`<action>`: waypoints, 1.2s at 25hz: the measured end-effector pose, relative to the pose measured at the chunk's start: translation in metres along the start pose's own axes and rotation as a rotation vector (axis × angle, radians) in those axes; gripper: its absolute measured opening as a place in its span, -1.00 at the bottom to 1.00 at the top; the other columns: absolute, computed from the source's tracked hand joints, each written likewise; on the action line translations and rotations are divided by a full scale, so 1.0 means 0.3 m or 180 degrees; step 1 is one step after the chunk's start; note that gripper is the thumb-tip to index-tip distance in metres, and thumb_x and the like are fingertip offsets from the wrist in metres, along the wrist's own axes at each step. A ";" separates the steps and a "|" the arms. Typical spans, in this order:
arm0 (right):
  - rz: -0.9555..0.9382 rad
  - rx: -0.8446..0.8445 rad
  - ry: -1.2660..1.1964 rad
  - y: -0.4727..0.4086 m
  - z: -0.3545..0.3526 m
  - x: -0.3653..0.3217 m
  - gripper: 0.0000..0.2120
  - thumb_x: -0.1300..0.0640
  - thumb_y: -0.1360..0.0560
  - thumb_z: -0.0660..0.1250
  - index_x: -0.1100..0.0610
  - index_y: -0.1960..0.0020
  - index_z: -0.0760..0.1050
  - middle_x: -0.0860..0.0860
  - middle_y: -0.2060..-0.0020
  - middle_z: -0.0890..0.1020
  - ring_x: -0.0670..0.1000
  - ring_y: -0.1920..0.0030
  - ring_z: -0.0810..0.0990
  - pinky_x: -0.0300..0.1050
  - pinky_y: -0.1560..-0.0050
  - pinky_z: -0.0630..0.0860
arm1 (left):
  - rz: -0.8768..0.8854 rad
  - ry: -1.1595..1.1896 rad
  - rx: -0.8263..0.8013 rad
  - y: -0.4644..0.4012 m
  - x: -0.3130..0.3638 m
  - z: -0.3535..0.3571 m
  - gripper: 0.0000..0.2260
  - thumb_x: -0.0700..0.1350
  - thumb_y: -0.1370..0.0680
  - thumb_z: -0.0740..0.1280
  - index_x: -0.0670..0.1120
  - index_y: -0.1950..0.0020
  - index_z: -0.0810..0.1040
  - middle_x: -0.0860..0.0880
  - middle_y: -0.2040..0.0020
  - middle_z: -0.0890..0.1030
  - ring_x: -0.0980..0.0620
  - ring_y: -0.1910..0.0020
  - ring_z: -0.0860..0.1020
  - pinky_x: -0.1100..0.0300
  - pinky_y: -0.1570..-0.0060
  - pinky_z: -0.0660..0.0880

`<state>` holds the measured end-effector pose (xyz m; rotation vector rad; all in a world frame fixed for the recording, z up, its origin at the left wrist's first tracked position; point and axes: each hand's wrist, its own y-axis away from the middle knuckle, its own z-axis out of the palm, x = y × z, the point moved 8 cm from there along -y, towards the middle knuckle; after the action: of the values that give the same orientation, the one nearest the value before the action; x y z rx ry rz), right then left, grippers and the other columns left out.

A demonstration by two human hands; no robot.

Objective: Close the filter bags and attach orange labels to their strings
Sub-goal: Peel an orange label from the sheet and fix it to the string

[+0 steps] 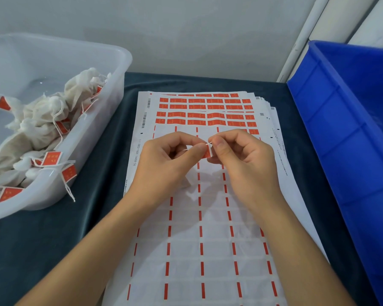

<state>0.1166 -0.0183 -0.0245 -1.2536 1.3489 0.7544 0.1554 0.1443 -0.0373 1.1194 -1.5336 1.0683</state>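
**Label folded onto a string, mid-batch**

My left hand [164, 160] and right hand [241, 155] met over the label sheets [208, 228], fingertips pressed together on one orange label [208, 153]. Both hands pinched it. A short end of white string [209, 143] stuck out above the label between the thumbs. A bit of white material showed under my left palm; I judged it to be the filter bag [186, 184] on that string, though most of it was hidden.

Progress, as I read it: the clear tub [111, 120] on the left held a heap of closed bags [42, 120] with orange labels already on their strings, one string trailing over the near rim. The top sheet was stripped over most of its near part, and whole labels [208, 111] remained only in its far rows. More sheets lay under it. The blue bin [318, 129] on the right showed no contents from this view, so I could not tell how many bags were left.

Room: the sheets filled the bench [97, 217] between the two containers. The tub rim lay near my left forearm; the bin wall ran just beside the sheets' right edge. Open cloth remained only as a strip on either side.
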 end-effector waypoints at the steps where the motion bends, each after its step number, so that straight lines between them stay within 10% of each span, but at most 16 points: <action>1: 0.0007 -0.0006 -0.0015 0.000 0.001 0.001 -0.91 0.04 -0.64 0.38 -0.09 -0.01 0.65 -0.19 0.14 0.72 -0.10 0.07 0.73 -0.28 0.03 0.66 | 0.0000 0.0011 0.0003 -0.001 -0.001 0.001 -0.93 0.00 -0.59 0.46 0.08 0.05 0.74 -0.21 0.21 0.66 -0.21 0.24 0.56 0.32 0.29 0.51; 22: 0.0125 -0.0059 -0.0163 0.002 0.001 0.009 -0.91 0.05 -0.64 0.38 -0.07 -0.02 0.66 -0.19 0.11 0.73 -0.12 0.05 0.73 -0.32 0.05 0.64 | 0.0046 0.0005 0.0050 0.001 0.005 -0.001 -0.94 -0.01 -0.58 0.49 0.09 0.07 0.75 -0.25 0.28 0.62 -0.26 0.25 0.54 0.12 0.23 0.60; 30: 0.0077 -0.0471 -0.0265 0.005 0.029 0.003 -0.78 0.24 -0.57 0.45 0.00 -0.16 0.63 -0.06 0.09 0.72 0.03 -0.03 0.71 -0.02 -0.09 0.69 | -0.0061 0.0120 0.0098 0.000 -0.002 -0.010 -0.93 -0.01 -0.58 0.48 0.13 0.09 0.74 -0.21 0.21 0.65 -0.24 0.22 0.56 0.09 0.26 0.60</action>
<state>0.1178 -0.0100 -0.0275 -1.3085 1.2610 0.9274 0.1560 0.1474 -0.0372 1.1268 -1.4786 1.0974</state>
